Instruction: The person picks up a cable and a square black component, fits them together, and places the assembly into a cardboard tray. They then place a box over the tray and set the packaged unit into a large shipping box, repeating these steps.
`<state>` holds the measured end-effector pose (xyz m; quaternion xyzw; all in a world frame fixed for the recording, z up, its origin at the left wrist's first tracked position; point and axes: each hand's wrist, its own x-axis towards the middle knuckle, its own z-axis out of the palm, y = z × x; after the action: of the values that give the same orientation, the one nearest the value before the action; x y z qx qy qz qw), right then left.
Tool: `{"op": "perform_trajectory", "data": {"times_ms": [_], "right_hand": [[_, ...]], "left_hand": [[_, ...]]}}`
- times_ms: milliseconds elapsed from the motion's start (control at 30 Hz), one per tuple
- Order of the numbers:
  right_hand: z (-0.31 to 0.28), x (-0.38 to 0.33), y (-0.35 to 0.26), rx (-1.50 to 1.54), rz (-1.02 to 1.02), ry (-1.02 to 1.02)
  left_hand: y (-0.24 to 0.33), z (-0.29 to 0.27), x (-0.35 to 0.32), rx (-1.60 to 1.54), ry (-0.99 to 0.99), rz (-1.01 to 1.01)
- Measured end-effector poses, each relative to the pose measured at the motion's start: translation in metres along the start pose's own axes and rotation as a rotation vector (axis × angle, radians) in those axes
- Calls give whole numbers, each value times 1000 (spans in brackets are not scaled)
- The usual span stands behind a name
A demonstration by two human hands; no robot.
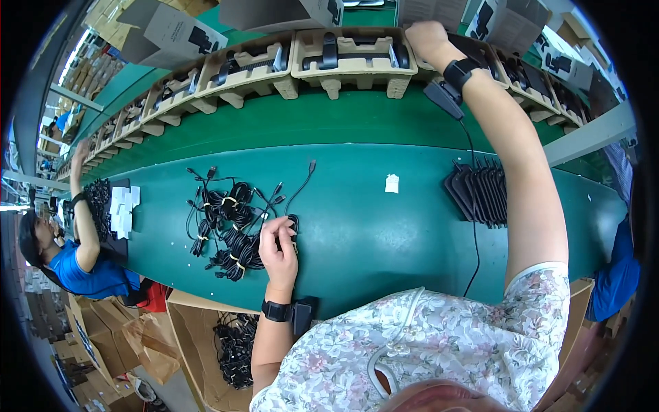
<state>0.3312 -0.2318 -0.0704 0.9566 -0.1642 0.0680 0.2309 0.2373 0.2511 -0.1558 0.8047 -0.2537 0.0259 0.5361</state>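
My left hand (278, 250) is closed round a coiled black cable (296, 221) above the green table; one end of a cable with a plug stretches away beyond the fingers. Just left of it lies a heap of black cables (230, 216), bundled with pale ties. My right arm reaches far forward. The right hand (429, 42) is curled at the corner between two cardboard-coloured pulp trays, and what its fingers hold is hidden. The nearest tray (353, 67) on its left carries black parts in its recesses.
A row of similar trays (247, 81) runs along the far side, with printed boxes (171, 38) behind. Black flat parts (477, 192) stand stacked at right. A white paper scrap (392, 183) lies mid-table. Below stands a carton (192, 343) of cables. A co-worker (89, 268) works at left.
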Motion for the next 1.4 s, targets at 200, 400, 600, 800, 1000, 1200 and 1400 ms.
{"op": "perform_trajectory", "data": {"times_ms": [200, 400, 600, 800, 1000, 1200, 1400], "right_hand": [[30, -7, -2, 188, 330, 241], [9, -13, 2, 474, 299, -9], [46, -22, 14, 401, 289, 82], [93, -4, 37, 411, 461, 143], [-6, -51, 30, 549, 223, -192], [-32, -141, 26, 337, -16, 178], [-33, -238, -19, 390, -159, -82]], "left_hand": [[-1, 0, 0, -18, -6, 0], [-2, -2, -1, -11, 3, 3], [2, -1, 2, -18, -1, -2], [4, 2, 9, 7, -50, 78], [0, 0, 4, 30, -7, 102], [-5, 1, 4, -2, -10, 104], [-14, -3, 5, 5, 16, 126]]}}
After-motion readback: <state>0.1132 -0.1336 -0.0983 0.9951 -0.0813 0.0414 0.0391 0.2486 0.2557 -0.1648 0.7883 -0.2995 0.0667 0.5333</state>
